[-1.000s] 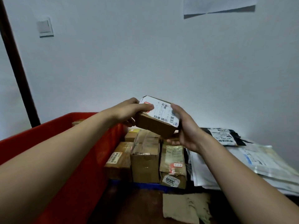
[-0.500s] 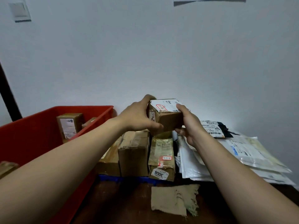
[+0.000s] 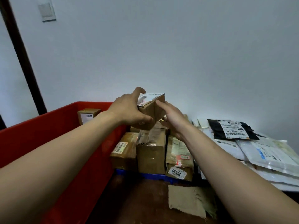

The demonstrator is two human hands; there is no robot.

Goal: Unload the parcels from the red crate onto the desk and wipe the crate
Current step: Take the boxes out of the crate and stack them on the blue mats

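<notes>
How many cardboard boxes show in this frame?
5: a labelled box in the red crate; the held box between the left hand and right hand; three in a row on the desk: left box, middle box, 3006 box. More may hide behind the row or arms.

Matt cardboard parcels, smooth red plastic crate, frayed cloth, glossy plastic mailers
</notes>
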